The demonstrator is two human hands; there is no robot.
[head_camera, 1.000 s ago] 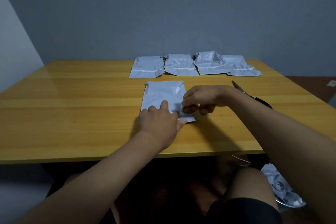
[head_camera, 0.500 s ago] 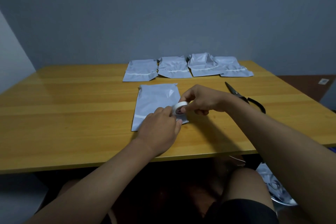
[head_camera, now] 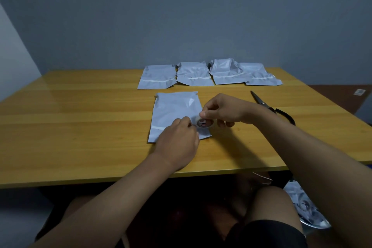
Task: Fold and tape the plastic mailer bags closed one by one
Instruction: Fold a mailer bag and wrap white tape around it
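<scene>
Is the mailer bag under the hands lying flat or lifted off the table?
Lying flat. The mailer bag rests spread on the table, while the left hand and right hand hold the tape roll over it.

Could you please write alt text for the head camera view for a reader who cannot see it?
The right hand holds a tape roll over a grey mailer bag on a wooden table, the left hand at the roll's edge. Four bags line the far edge; scissors lie right.
</scene>
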